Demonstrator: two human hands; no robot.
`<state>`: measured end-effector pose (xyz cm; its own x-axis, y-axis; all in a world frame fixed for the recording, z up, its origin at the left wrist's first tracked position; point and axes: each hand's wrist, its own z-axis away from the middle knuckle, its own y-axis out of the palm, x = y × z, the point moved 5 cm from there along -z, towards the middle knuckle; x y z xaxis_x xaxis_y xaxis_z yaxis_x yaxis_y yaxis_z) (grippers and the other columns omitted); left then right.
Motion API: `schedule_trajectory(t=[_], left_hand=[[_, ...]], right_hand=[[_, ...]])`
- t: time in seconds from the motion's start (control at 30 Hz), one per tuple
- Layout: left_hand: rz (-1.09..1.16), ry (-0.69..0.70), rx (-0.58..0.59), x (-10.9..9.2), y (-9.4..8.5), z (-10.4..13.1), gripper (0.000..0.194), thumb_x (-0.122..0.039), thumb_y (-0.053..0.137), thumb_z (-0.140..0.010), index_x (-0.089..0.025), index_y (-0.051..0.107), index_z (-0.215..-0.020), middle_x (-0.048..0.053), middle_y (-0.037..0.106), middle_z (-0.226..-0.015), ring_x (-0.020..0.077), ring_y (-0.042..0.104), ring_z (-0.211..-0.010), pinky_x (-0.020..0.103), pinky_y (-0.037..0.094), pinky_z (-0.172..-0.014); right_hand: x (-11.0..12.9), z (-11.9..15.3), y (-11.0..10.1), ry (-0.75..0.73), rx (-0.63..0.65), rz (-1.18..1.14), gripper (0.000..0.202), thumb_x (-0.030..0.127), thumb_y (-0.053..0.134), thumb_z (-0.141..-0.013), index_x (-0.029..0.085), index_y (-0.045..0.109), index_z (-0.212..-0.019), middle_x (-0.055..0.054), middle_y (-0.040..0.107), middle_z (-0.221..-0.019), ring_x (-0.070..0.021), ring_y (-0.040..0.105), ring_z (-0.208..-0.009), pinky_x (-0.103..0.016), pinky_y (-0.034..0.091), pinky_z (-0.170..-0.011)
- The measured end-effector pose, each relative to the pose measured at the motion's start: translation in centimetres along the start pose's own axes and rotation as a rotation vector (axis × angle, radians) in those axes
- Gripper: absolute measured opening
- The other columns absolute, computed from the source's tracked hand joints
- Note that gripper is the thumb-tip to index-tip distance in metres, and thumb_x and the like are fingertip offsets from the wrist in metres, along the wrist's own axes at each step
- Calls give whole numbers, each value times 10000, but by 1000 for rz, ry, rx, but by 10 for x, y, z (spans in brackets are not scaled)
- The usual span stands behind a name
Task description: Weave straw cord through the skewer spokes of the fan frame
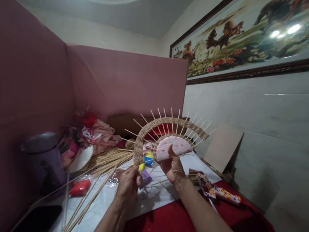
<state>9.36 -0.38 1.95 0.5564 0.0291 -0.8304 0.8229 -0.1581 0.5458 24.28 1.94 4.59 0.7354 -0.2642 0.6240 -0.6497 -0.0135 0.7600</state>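
Observation:
Held up above the table is a woven half-round fan (161, 122), with thin sticks fanning out past its twisted-cord bands. Its centre is a half-disc covered in pink patterned cloth (181, 147). My right hand (175, 167) grips this half-disc from below, thumb lying on the cloth face and the other fingers hidden behind. At the lower left end of the outer cord band, my left hand (129, 181) pinches the fan between thumb and fingers. Gaps show between the outer band and the inner cord band around the cloth.
Long thin sticks (83, 202) lie across the white sheet (100, 217) on the left. A red packet (80, 187), a dark phone (28, 228), a purple canister (45, 163) and a white shell-shaped dish (81, 160) are nearby. A flower-patterned glue gun (216, 190) lies at right.

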Motion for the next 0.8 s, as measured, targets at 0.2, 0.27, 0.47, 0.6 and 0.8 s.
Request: schedule_trajectory(t=[0.2,0.27,0.47,0.6,0.8], left_hand=[[15,19,-18,-1,1,2,323,-429,737,-606,-135,606,-611,-42,497,-389,63,398,-381,197,299,-435],[22,44,-9,-2,0,2,342,-424,738,-606,-127,664,-759,-22,561,-466,82,466,-448,203,345,-485],[-371,195,-51,-7,-7,0,325,-443,624,-720,-134,695,-792,29,642,-639,134,527,-620,247,385,-623],[-729,311,-29,-8,-5,0,375,-465,517,-782,-149,689,-676,28,625,-644,172,544,-666,276,392,-664],[-1079,396,-9,-5,-4,-1,295,-279,430,-825,-217,681,-968,59,670,-907,214,571,-859,329,400,-774]], right_hand=[[-14,6,9,189,184,-75,357,450,661,-726,153,608,-916,-49,702,-758,-191,666,-707,-323,553,-621],[-14,7,9,195,197,-90,360,483,623,-749,154,614,-897,-60,707,-769,-196,670,-713,-322,552,-622],[-11,9,13,216,311,-81,505,595,436,-821,152,611,-989,-114,696,-931,-216,666,-819,-349,548,-666],[-14,15,20,257,423,-89,589,637,358,-827,143,594,-1044,-134,659,-1052,-240,636,-929,-404,531,-737],[-21,25,30,337,546,-61,661,684,296,-810,151,572,-1086,-138,646,-1072,-261,602,-999,-474,501,-787]])
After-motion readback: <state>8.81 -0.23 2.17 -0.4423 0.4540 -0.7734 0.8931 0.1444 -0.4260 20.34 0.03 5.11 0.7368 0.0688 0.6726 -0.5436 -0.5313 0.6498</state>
